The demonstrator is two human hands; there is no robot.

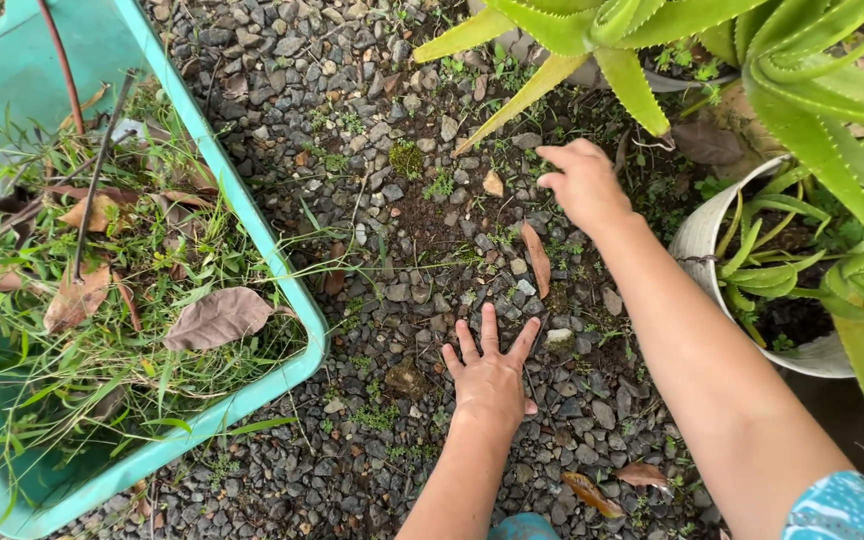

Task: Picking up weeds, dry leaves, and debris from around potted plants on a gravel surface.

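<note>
Gravel (372, 180) covers the ground under both hands, a bed of small grey stones with scraps of green weed and bare dark soil showing through near the middle. Nearest the camera, the left hand (490, 375) lies palm down and flat on the stones, its fingers (489, 328) spread apart and holding nothing. Just beyond its fingertips lies a narrow brown dry leaf (536, 258), apart from the hand. Two more dry leaves rest on the gravel low in the view, close to the right forearm. To the left stands a teal plastic tub (252, 215), its rim running diagonally across the stones; it holds pulled grass (102, 330), thin stems and a broad brown leaf (217, 318). Farther out, the right hand (584, 183) hovers over the patch of dark soil, fingers loosely curled and slightly apart, clamped on nothing that can be seen. At the right edge sits a white pot (702, 232) with a spiky aloe plant (812, 90) whose long green leaves reach over the right arm and the gravel.
</note>
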